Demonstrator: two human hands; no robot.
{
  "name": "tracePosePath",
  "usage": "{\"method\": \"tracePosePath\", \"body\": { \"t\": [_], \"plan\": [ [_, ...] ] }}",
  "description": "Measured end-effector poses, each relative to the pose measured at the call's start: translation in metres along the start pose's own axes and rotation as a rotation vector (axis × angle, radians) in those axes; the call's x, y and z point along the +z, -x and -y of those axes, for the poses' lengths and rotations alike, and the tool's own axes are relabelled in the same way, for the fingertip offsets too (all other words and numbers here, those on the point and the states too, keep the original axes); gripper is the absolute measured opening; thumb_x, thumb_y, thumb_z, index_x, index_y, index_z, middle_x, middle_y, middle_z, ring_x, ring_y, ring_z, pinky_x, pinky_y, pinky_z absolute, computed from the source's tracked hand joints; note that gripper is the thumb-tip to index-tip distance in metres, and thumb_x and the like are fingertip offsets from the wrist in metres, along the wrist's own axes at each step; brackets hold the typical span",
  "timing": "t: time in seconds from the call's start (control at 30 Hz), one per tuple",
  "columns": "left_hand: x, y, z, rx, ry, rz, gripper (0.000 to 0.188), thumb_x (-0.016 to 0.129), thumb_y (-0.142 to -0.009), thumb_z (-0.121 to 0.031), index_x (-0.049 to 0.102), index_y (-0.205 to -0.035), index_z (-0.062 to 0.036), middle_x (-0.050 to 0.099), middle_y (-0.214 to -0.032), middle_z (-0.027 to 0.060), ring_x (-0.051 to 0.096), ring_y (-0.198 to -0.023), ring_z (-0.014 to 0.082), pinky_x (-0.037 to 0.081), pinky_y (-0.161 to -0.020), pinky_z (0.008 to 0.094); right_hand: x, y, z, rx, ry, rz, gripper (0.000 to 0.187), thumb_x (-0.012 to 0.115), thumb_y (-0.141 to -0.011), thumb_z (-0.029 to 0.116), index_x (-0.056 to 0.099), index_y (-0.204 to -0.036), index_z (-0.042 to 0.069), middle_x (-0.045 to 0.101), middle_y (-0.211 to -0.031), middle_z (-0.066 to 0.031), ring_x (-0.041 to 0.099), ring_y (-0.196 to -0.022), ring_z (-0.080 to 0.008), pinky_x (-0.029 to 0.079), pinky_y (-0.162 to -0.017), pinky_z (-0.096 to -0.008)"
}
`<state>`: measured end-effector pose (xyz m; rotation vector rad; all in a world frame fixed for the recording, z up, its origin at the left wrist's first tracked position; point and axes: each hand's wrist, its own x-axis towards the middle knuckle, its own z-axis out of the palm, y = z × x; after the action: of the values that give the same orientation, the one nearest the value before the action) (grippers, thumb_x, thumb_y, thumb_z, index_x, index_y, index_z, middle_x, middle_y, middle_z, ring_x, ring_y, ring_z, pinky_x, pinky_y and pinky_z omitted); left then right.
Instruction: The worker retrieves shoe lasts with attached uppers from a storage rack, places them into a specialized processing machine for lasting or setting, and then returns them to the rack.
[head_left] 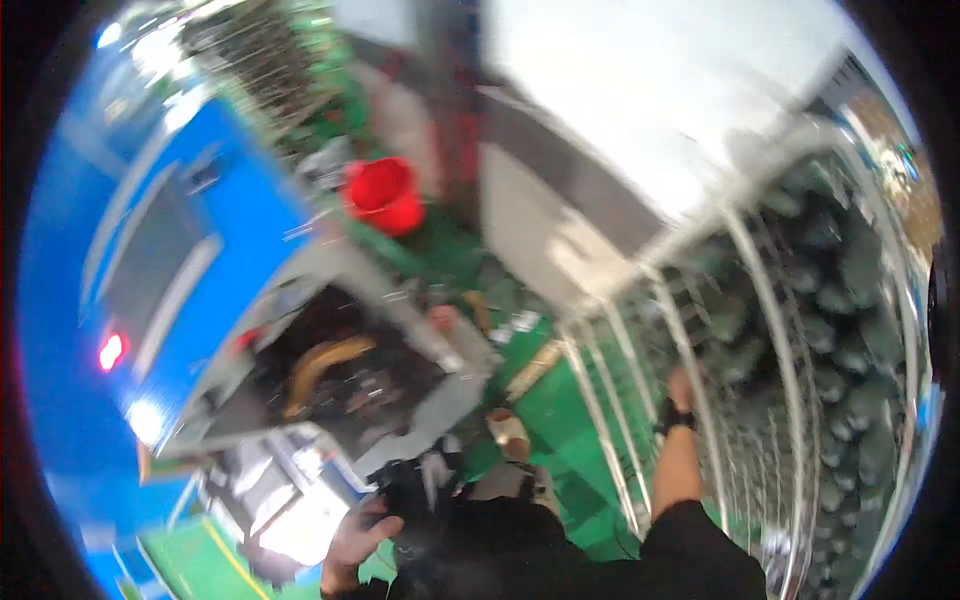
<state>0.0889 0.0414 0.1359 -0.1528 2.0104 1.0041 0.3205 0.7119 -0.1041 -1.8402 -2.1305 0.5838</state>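
Note:
My left hand (358, 540) is low in the picture, close to my body, its fingers curled. Something dark is at its fingers, beside a black bulky object (412, 500); blur hides what it is. My right hand (681, 388), with a dark band at the wrist, reaches to the pale bars of a wire cage (690, 345). Its fingers are smeared and partly lost against the bars. Many dark grey-green rounded pieces (835, 300) fill the cage in a heap.
To the left stands a blue machine (240, 190) with a dark, grimy bed (300, 365) and a curved tan piece (325, 365) in it. Beyond is a red bucket (385, 197) on the green floor (575, 450). A pale wooden bar (533, 370) lies near my feet.

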Motion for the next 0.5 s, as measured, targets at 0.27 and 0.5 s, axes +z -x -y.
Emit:
{"method": "tracePosePath", "body": {
  "t": [0.27, 0.5],
  "plan": [
    [-0.126, 0.146, 0.141, 0.37, 1.001, -0.368, 0.04, 0.085, -0.07, -0.025, 0.067, -0.094, 0.0007, 0.07, -0.117, 0.0176, 0.065, -0.108, 0.0264, 0.052, -0.094, 0.0386, -0.02, 0.26, 0.296, -0.708, -0.595, 0.529, 0.032, 0.059, -0.103, 0.022, 0.069, -0.114, -0.006, 0.075, -0.097, -0.015, 0.071, -0.091, -0.023, 0.055, -0.083, -0.0339],
    [-0.137, 0.084, 0.344, -0.109, 0.055, -1.008, 0.032, 0.085, -0.074, -0.024, 0.071, -0.09, 0.0003, 0.062, -0.132, 0.0251, 0.062, -0.119, 0.0397, 0.051, -0.097, 0.0419, -0.107, 0.511, 0.53, -1.748, -1.036, 0.59, 0.027, 0.057, -0.099, 0.01, 0.066, -0.118, -0.007, 0.073, -0.108, -0.0211, 0.071, -0.099, -0.0366, 0.056, -0.088, -0.042]
  ]
}}
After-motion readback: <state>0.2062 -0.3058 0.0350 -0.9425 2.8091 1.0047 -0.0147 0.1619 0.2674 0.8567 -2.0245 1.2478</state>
